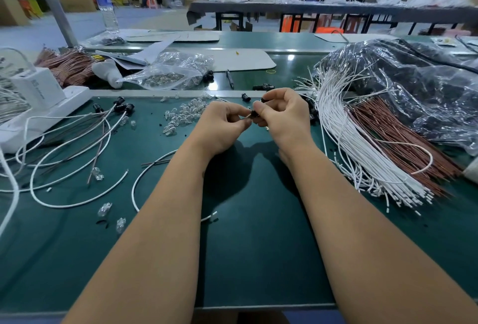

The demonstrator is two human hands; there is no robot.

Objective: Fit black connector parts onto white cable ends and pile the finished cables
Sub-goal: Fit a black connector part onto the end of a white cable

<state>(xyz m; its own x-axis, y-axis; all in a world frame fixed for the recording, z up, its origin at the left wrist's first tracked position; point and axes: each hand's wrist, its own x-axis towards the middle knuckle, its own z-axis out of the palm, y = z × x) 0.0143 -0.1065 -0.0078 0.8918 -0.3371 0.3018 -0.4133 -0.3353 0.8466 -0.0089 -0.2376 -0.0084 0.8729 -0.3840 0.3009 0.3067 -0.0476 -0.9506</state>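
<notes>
Both hands meet above the middle of the green mat (253,246). My right hand (282,114) pinches a small black connector part (256,113) between thumb and fingers. My left hand (222,124) pinches a thin cable end right against that part; the cable's length is mostly hidden by my hands. A white cable (137,184) curves on the mat under my left forearm. Finished cables with black connectors (120,106) lie piled at the left. A thick bundle of white cables (362,158) fans out at the right, beside brown cables (403,140).
Clear plastic pieces (181,114) are scattered ahead of my left hand. A clear bag (170,70) lies behind them, a large bag of black parts (413,85) at the far right. White boxes (38,98) stand at the left. Loose black connectors (263,87) sit behind my hands.
</notes>
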